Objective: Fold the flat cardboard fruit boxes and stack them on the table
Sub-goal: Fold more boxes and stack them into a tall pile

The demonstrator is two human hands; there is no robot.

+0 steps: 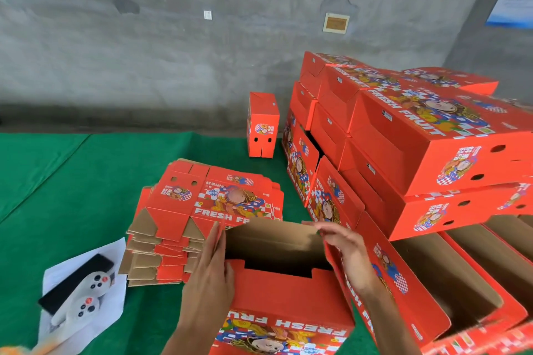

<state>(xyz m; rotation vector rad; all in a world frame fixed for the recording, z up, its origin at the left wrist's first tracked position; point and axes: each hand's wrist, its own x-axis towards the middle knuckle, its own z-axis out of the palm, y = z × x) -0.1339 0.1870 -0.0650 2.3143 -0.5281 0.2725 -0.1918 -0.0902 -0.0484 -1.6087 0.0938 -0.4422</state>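
A red "FRESH FRUIT" cardboard box (pixel 288 297) stands half folded in front of me, its brown inside showing and its top open. My left hand (pixel 212 271) presses flat against the box's left end flap, fingers straight. My right hand (pixel 346 251) is at the right end, fingers lightly curled on the upper edge of the right flap. A pile of flat red box blanks (pixel 202 210) lies on the green table (pixel 72 187) just behind and left of the box. Folded boxes (pixel 403 138) are stacked high on the right.
One small red box (pixel 263 125) stands upright by the grey wall. Open folded boxes (pixel 461 277) lie on their sides at the lower right. Two white controllers (pixel 86 297) and a black object rest on white paper at the lower left.
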